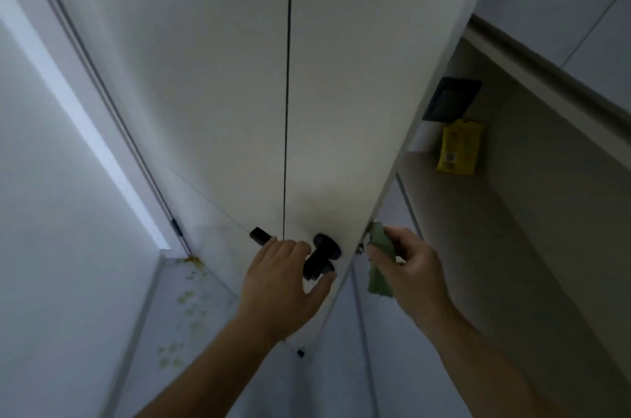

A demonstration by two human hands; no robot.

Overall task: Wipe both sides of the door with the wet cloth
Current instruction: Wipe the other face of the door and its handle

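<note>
Left hand (280,277) curled round black handle (317,264), right hand (411,269) clutching green cloth (377,281) at edge of white door (341,110)

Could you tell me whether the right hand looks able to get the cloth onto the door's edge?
Probably yes: the right hand holds the green cloth right beside the door edge, nothing between them.

White door (222,93), black handle (319,258), green cloth (379,264), yellow packet (459,147).
</note>
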